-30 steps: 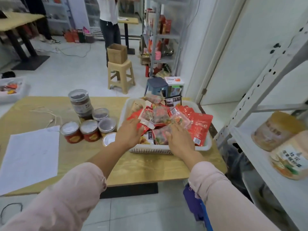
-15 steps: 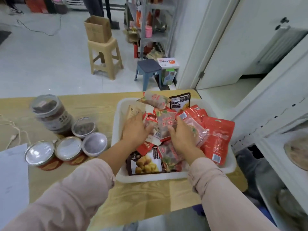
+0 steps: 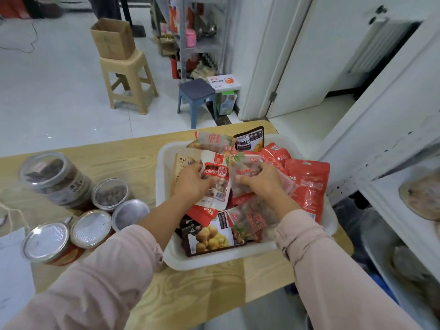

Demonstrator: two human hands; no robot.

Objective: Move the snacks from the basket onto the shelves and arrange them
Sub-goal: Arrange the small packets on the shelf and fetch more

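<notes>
A white basket (image 3: 214,259) full of snack packets stands on the wooden table (image 3: 133,151). My left hand (image 3: 192,184) grips a red-and-white peanut packet (image 3: 217,186) on top of the pile. Beside it, my right hand (image 3: 264,182) grips a clear packet with red print (image 3: 242,170). Red packets (image 3: 307,184) lie at the basket's right side, and a chestnut packet (image 3: 212,236) lies at its front. The white shelves (image 3: 395,206) stand to the right, with a round snack bag (image 3: 421,198) on one.
Several jars and cans (image 3: 90,225) stand on the table left of the basket, the tallest jar (image 3: 54,179) behind them. White paper (image 3: 12,258) lies at the far left. On the floor beyond are a beige stool with a cardboard box (image 3: 114,39) and a blue stool (image 3: 196,94).
My view has come closer and tilted down over the basket. Both hands have closed on packets at the top of the pile and drawn them slightly together.
</notes>
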